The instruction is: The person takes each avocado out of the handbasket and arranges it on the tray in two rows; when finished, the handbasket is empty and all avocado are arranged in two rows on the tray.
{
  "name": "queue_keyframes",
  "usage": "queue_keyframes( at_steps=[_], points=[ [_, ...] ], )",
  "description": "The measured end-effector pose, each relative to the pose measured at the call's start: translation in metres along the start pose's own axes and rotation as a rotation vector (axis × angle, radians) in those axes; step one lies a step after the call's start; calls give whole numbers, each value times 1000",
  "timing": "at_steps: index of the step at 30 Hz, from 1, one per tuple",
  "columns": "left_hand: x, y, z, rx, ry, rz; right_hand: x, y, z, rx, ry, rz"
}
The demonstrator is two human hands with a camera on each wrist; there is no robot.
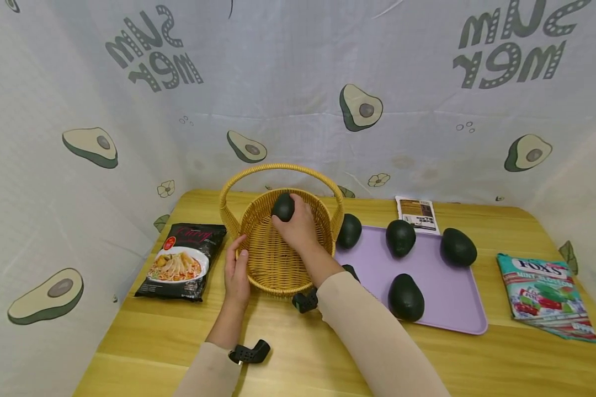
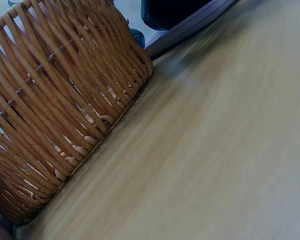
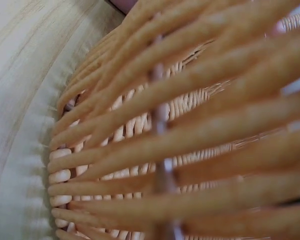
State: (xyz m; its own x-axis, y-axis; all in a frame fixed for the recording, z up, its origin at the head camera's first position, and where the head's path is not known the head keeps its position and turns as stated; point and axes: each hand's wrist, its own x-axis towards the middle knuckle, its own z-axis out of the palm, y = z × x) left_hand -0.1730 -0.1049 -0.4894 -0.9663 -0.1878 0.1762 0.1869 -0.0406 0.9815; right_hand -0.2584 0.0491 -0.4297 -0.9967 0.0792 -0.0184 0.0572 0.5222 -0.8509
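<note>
My right hand [image 1: 298, 226] grips an avocado [image 1: 283, 207] inside the wicker basket [image 1: 258, 259]; my left hand [image 1: 236, 273], fingers relaxed, steadies the basket's near wall.

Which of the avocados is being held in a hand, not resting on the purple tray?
The avocado inside the wicker basket: the right hand grips it, while the other avocados lie untouched on the purple tray.

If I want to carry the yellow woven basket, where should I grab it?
Probably take the yellow woven basket by the top of its arched handle, coming from above. The handle stands upright over the middle, so the load should hang level. It is free; the right hand works beneath it.
</note>
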Motion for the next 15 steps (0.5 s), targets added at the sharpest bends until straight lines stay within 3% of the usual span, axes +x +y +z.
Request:
queue_keyframes(
  at_steps=[6,15],
  points=[
    [0,-1,-1,0,-2,10,-4,-3,-1,33,8,-36],
    [-1,0,0,13,5,13,-10,-8,-2,0,40,-120]
  ],
)
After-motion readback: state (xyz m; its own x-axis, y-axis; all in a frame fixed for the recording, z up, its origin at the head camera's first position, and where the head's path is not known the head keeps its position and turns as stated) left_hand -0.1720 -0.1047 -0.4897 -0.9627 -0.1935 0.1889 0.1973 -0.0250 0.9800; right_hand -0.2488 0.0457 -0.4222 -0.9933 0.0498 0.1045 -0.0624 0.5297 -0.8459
